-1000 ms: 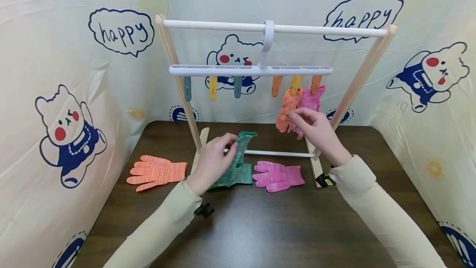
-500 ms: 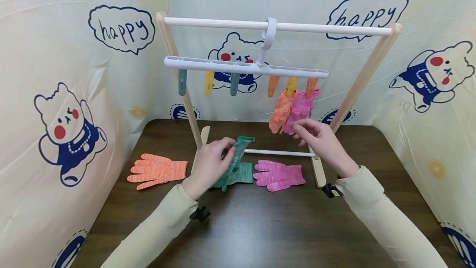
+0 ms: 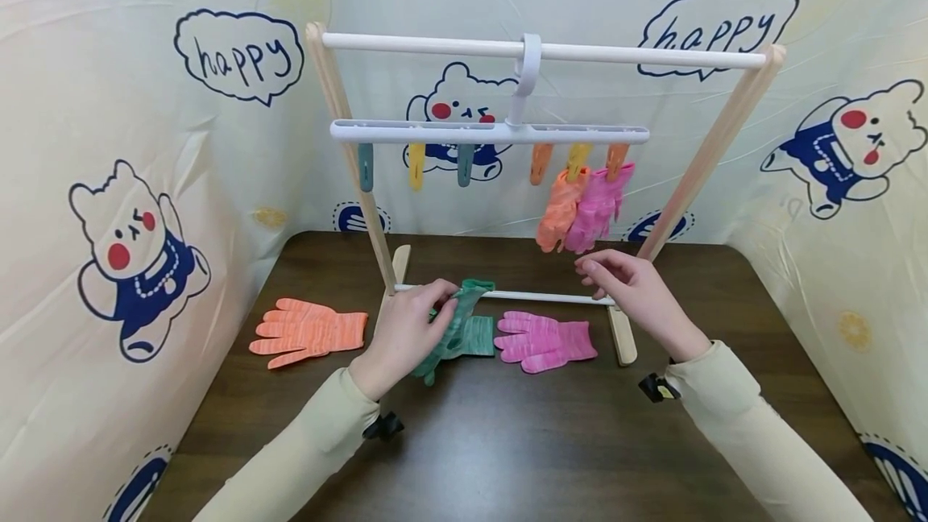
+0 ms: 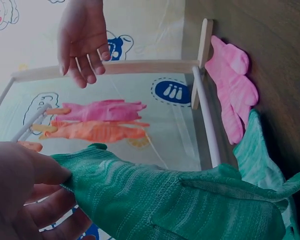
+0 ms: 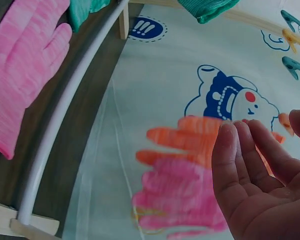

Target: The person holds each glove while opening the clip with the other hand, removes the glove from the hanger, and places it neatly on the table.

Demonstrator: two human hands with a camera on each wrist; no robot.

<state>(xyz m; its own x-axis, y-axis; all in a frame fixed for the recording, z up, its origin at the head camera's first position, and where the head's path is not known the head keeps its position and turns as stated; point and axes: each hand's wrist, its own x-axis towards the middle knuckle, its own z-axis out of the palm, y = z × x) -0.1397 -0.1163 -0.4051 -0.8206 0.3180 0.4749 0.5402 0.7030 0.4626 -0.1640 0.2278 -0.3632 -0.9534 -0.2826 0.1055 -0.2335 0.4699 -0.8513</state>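
My left hand (image 3: 409,333) pinches the cuff of a green knit glove (image 4: 140,192) between thumb and fingers. It is lifted over another green glove (image 3: 478,337) lying on the table. My right hand (image 3: 638,300), its fingers loosely bent and holding nothing, is just below and in front of two hanging gloves. Those are an orange glove (image 3: 561,214) on a yellow clothespin (image 3: 577,161) and a pink glove (image 3: 598,208) on an orange clothespin (image 3: 616,159). Flat on the table lie an orange glove (image 3: 312,329) at left and a pink glove (image 3: 547,342) nearer the middle.
A white clip hanger (image 3: 428,133) hooks over the top rod (image 3: 435,46) of a wooden stand (image 3: 706,155). Several other clothespins on it hold nothing, among them a teal clothespin (image 3: 366,167). A lower rod (image 3: 547,297) crosses near the table (image 3: 536,441). Printed cloth surrounds the back and sides.
My right hand has drawn down and away from the hanging gloves. My left hand has lowered the green glove slightly. The hanger has swung, then come back near its earlier position.
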